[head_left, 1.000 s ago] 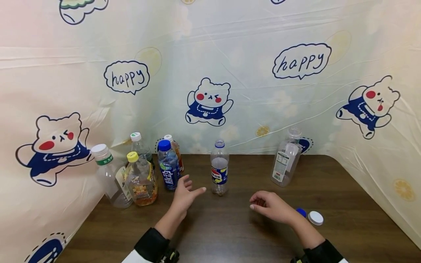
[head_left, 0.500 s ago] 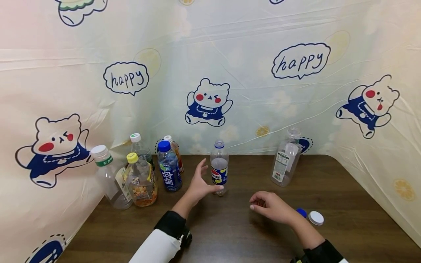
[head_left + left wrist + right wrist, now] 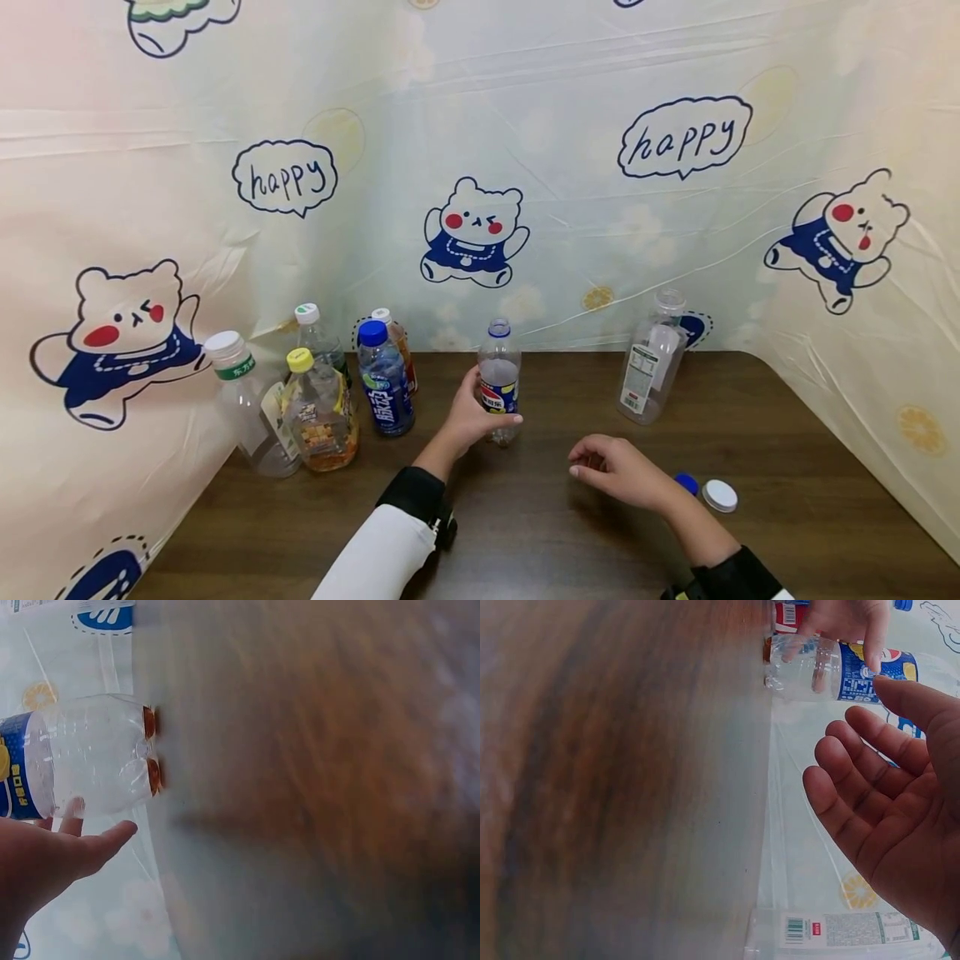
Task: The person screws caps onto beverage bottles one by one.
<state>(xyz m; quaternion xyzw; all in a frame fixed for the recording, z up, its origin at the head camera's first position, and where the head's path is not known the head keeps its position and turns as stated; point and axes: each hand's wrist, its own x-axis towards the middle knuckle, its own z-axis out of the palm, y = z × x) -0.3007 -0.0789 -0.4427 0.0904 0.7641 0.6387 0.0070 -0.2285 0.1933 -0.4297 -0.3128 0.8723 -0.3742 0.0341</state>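
Observation:
A clear plastic bottle (image 3: 500,372) with a blue, yellow and red label stands uncapped on the table. My left hand (image 3: 472,414) is at its left side, the thumb stretched across the front and the other fingers partly hidden behind. In the left wrist view the thumb points along the bottle (image 3: 97,761), with a small gap between them. My right hand (image 3: 618,471) hovers over the table to the right, fingers loosely curled and holding nothing. The right wrist view shows this right hand (image 3: 900,787) with its palm bare, below the bottle and left hand.
On the left stand several capped bottles, among them a blue-capped one (image 3: 386,392), a yellow-capped one (image 3: 321,425) and a white-capped one (image 3: 251,412). An uncapped clear bottle (image 3: 651,367) is at the back right. A white cap (image 3: 720,496) and a blue cap (image 3: 686,483) lie beside my right forearm.
My left hand has moved right and forward from beside the blue-capped bottle to the uncapped bottle, its thumb now across the front. The right hand has stayed in place.

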